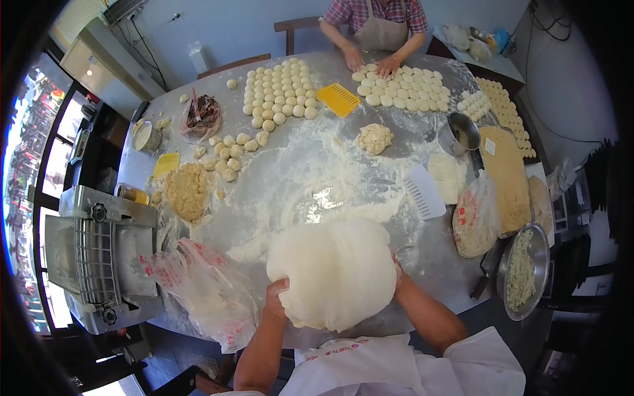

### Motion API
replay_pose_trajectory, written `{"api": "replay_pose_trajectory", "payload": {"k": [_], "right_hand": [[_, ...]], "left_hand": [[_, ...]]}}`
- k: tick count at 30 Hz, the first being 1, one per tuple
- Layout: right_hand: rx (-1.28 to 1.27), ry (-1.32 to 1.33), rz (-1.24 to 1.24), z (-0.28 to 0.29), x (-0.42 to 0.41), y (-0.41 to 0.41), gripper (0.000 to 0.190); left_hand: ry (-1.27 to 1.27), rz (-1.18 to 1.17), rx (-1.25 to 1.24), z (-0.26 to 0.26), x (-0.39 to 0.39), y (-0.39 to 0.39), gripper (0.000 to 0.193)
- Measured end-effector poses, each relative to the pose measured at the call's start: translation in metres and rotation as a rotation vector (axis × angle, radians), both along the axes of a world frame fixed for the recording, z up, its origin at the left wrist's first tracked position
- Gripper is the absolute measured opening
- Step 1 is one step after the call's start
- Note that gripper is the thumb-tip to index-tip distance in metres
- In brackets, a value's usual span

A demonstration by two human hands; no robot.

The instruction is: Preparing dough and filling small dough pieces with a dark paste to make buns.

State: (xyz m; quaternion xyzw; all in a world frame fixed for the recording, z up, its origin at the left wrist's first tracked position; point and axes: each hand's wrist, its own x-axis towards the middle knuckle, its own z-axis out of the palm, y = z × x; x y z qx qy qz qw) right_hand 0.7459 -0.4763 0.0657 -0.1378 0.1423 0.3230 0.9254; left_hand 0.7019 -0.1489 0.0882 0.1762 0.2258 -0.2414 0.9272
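Note:
A large, smooth mass of white dough [332, 272] fills the space between my hands at the near side of the floured metal table [277, 188]. My left hand [276, 298] grips its left side, the fingers partly hidden by a fold. On the right side my right hand [400, 277] holds the dough, most of its fingers out of sight behind it. A crumpled clear plastic bag [203, 292] with red printing lies left of my left hand. Beyond the dough, loose flour covers the tabletop.
A dough sheeter machine [99, 262] stands at the left. Crumbly yellow dough [187, 192] lies near it. A white scraper [424, 192], a bagged lump [474, 218] and a steel bowl of chopped filling [522, 272] are at right. Across the table, a person's hands [387, 67] touch rows of dough rounds [403, 89].

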Motion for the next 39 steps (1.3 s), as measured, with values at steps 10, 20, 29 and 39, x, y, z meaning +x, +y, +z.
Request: {"api": "replay_pose_trajectory", "payload": {"k": [10, 20, 29, 39], "right_hand": [[-0.213, -0.346, 0.029, 0.044, 0.148, -0.069, 0.068], [-1.014, -0.375, -0.243, 0.042, 0.128, -0.037, 0.089], [-1.452, -0.819, 0.190, 0.033, 0.246, -0.015, 0.059], [-1.817, -1.142, 0.469, 0.064, 0.284, 0.044, 0.057]], "left_hand": [[-0.655, 0.342, 0.309, 0.137, 0.131, 0.021, 0.101], [-0.271, -0.093, 1.144, 0.017, 0.140, 0.051, 0.088], [-0.538, -0.300, 1.444, 0.001, 0.280, 0.054, 0.068], [-0.407, -0.021, 2.416, 0.010, 0.288, 0.003, 0.065]]}}
